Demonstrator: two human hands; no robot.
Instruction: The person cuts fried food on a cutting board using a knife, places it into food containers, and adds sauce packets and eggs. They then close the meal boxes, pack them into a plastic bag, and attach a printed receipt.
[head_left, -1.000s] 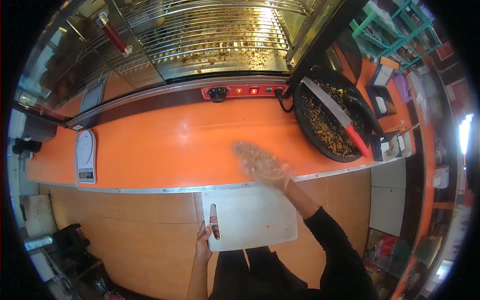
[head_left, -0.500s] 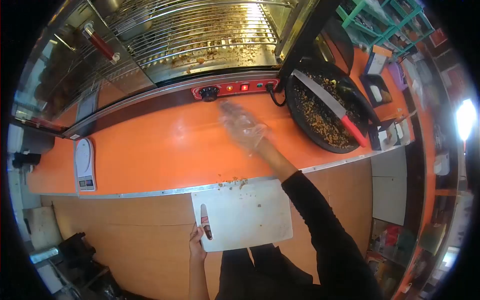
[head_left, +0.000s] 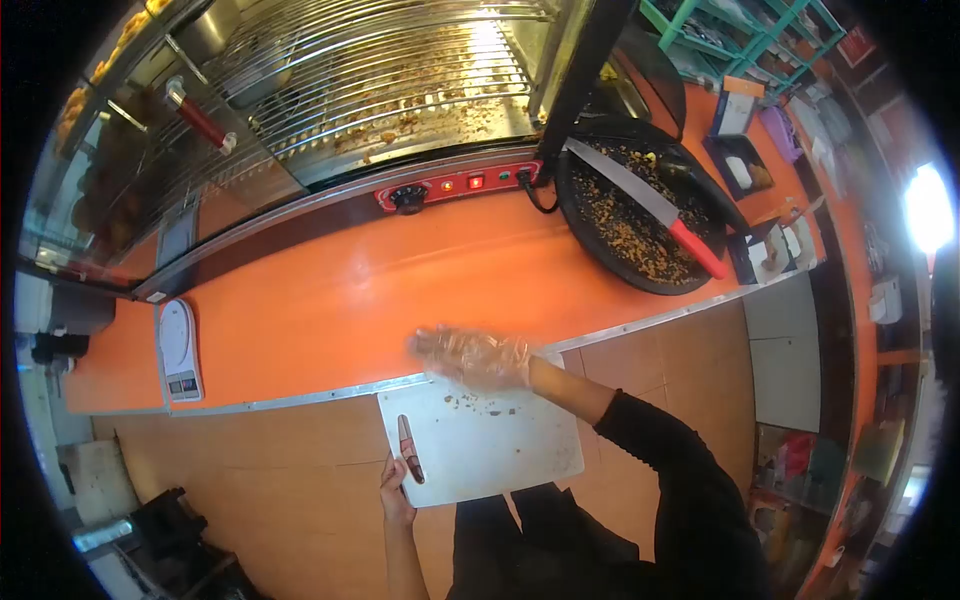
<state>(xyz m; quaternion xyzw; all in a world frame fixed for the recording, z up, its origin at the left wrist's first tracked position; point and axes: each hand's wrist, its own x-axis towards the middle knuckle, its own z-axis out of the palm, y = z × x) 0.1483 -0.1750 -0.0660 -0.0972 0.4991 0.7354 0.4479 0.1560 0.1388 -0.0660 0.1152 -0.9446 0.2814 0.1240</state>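
My left hand (head_left: 396, 490) grips a white cutting board (head_left: 500, 455) by its handle slot, fingers passing through the opening. The board is held against the front edge of the orange counter (head_left: 300, 310). Brown crumbs (head_left: 482, 406) lie on its far part. My right hand (head_left: 470, 358), in a clear plastic glove, is over the counter edge and the board's far edge. Its fingers are stretched out to the left, slightly blurred, holding nothing visible.
A black pan (head_left: 650, 275) of crumbs stands at right, with a red-handled knife (head_left: 640, 190) across it. A glass warming cabinet (head_left: 400, 110) with wire racks lines the back. On the left sits a white kitchen scale (head_left: 180, 345).
My right hand has swept back from near the cabinet's controls to the counter's front edge. Crumbs from the counter edge now lie farther onto the board, which my left hand still holds.
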